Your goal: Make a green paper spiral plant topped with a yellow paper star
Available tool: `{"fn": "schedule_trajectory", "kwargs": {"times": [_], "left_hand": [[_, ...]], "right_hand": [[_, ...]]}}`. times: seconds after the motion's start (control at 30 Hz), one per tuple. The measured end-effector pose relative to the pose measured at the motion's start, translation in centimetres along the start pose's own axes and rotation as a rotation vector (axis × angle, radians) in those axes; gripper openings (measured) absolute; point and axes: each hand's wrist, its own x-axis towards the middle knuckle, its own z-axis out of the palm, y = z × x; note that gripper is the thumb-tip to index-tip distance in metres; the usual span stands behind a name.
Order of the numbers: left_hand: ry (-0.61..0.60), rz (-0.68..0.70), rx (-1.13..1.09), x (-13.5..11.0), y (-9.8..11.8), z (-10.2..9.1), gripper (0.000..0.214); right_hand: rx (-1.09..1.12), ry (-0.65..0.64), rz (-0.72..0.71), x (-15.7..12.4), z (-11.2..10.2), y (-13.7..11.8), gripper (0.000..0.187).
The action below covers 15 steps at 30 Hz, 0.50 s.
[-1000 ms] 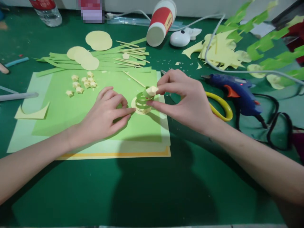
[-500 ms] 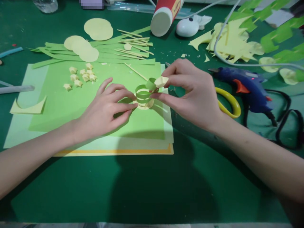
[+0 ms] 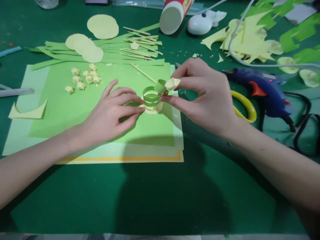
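Observation:
A green paper strip coil (image 3: 150, 97) stands on a pale yellow paper disc (image 3: 155, 110) over the green sheet. My left hand (image 3: 115, 111) has its index and middle fingertips at the disc's left edge, against the coil's base, with the outer fingers spread. On the other side my right hand (image 3: 202, 95) pinches the coil's curled upper end between thumb and fingers. A pale yellow folded paper star (image 3: 172, 84) sits at that end, against the right index fingertip. A thin yellow stick (image 3: 143, 73) lies just behind the coil.
Several small paper stars (image 3: 86, 78) lie on the green sheet (image 3: 75, 116). Behind are green strips (image 3: 112, 50), thin sticks and yellow discs (image 3: 102, 26). Rightward are a blue glue gun (image 3: 262, 90), a yellow handle (image 3: 246, 106), a cable and paper scraps (image 3: 245, 40); a cup (image 3: 172, 16) lies behind.
The view has shifted slightly. Both hands keep the same hold on the coil and disc, and nothing else has visibly moved.

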Motion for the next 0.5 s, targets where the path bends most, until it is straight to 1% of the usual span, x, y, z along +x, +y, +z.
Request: {"fn": "schedule_trajectory", "kwargs": {"times": [0.23,0.37,0.5], "left_hand": [[-0.008,-0.007,0.017,0.03,-0.10,-0.03,0.026],[0.000,0.000,0.010,0.03,-0.10,-0.09,0.026],[0.012,0.008,0.000,0.06,-0.04,-0.12,0.025]], "right_hand": [[-0.026,-0.020,0.002,0.07,-0.14,0.03,0.006],[-0.040,-0.030,-0.012,0.15,-0.30,0.02,0.004],[-0.034,-0.047,-0.025,0.27,-0.37,0.04,0.006]]}}
